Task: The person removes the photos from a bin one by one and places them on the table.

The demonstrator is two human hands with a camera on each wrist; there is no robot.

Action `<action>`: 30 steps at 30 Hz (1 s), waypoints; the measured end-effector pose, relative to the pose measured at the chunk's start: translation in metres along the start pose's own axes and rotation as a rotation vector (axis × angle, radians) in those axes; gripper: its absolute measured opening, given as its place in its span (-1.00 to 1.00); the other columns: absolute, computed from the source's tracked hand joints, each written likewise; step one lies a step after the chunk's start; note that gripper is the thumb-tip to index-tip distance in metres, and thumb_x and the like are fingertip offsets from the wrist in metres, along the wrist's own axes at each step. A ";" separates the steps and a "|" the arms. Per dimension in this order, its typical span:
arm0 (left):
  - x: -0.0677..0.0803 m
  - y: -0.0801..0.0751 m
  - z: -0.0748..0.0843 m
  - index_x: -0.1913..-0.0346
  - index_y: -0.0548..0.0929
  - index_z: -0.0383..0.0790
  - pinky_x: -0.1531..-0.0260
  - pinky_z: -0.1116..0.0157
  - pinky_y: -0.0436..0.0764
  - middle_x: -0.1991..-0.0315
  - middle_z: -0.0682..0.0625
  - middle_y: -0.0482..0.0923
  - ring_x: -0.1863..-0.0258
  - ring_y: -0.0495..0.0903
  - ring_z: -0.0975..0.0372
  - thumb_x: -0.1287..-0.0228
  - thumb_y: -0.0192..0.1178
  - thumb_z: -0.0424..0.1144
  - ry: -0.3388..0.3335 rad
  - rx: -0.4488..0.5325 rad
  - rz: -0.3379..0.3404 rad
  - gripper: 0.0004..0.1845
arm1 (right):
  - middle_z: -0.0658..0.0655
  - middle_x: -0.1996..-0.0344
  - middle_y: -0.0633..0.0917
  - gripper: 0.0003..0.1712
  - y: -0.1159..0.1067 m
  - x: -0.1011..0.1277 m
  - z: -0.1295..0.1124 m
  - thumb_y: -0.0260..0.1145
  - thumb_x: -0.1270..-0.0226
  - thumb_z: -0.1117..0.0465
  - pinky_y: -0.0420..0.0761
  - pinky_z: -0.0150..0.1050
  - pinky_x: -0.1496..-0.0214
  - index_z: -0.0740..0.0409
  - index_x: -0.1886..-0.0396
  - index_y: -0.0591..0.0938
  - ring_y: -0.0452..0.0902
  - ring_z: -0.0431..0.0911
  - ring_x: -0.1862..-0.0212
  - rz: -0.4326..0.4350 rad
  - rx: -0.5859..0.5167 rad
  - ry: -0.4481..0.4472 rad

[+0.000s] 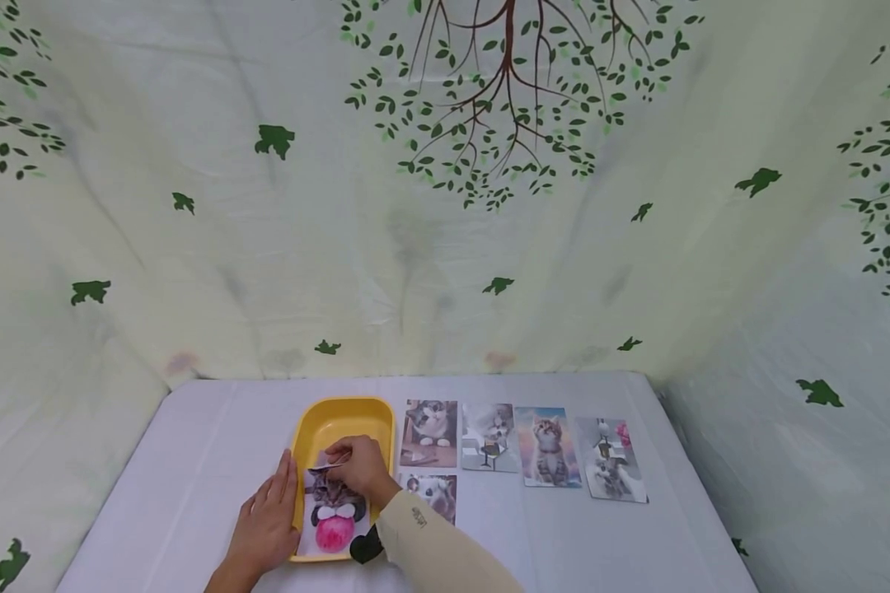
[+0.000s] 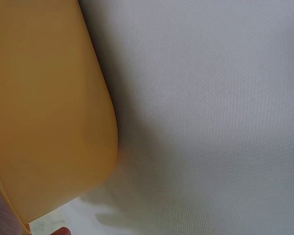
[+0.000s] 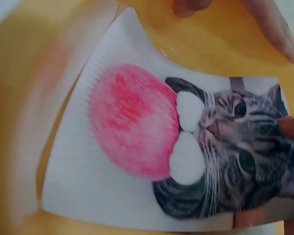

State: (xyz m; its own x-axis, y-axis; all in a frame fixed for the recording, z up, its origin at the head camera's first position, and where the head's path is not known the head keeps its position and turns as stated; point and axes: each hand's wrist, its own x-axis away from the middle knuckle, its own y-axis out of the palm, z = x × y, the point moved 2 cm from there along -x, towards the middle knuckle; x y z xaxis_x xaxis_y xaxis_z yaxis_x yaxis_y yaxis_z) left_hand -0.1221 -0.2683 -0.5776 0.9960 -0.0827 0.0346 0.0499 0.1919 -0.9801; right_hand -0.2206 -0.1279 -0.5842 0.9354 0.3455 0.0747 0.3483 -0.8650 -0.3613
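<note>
A yellow tray [image 1: 341, 422] stands on the white-covered table. Over its near part lies a photo card [image 1: 334, 534] with a striped cat and a pink ball. My right hand [image 1: 362, 469] pinches the card's far end. In the right wrist view the card [image 3: 132, 122] is slightly bent, and a thumb tip [image 3: 292, 128] presses on the cat's forehead. My left hand [image 1: 267, 515] rests against the tray's left side, its fingers extended. Up close in the left wrist view is the tray's outer wall [image 2: 49, 107], with one fingertip [image 2: 61, 231] at the bottom edge.
Right of the tray lies a row of animal photo cards: a cat card [image 1: 428, 428], a grey card [image 1: 489, 432], a kitten card [image 1: 549, 446] and another grey card [image 1: 612, 469]. Below the first, my right sleeve [image 1: 437, 535] partly covers a further card [image 1: 432, 494].
</note>
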 end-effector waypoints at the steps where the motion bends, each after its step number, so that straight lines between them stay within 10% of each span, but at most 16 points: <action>1: 0.000 0.000 0.000 -0.44 -0.01 -0.51 -0.06 -0.30 0.32 -0.51 -0.23 -0.17 -0.24 0.24 -0.24 0.06 0.16 -0.35 0.000 0.001 -0.001 -0.05 | -0.11 0.54 0.68 -0.74 -0.001 -0.001 0.000 0.47 0.06 0.49 0.56 -0.49 0.37 0.21 0.31 0.76 0.54 -0.37 0.48 -0.012 0.002 0.002; 18: 0.002 0.001 0.002 -0.44 -0.01 -0.50 -0.05 -0.29 0.33 -0.52 -0.23 -0.19 -0.23 0.25 -0.24 0.05 0.13 -0.36 0.012 -0.001 0.007 -0.07 | -0.21 0.50 0.68 -0.93 -0.011 0.004 -0.006 0.49 -0.08 0.18 0.55 -0.46 0.24 0.03 0.41 0.80 0.48 -0.38 0.39 -0.004 0.087 0.064; 30: 0.001 -0.004 0.002 -0.44 -0.03 -0.53 -0.04 -0.30 0.32 -0.51 -0.25 -0.17 -0.22 0.25 -0.25 0.04 0.18 -0.33 0.025 0.006 0.031 -0.05 | -0.07 0.37 0.73 -0.85 -0.053 0.004 -0.019 0.41 -0.18 0.18 0.57 -0.39 0.21 0.15 0.29 0.78 0.55 -0.31 0.29 0.099 -0.154 -0.116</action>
State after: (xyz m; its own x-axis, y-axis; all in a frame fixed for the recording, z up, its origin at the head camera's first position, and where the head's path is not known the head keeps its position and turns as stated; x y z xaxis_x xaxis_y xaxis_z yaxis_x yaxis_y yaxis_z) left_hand -0.1207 -0.2670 -0.5736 0.9949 -0.1013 -0.0004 0.0200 0.2010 -0.9794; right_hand -0.2338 -0.0877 -0.5470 0.9555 0.2877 -0.0645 0.2683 -0.9392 -0.2143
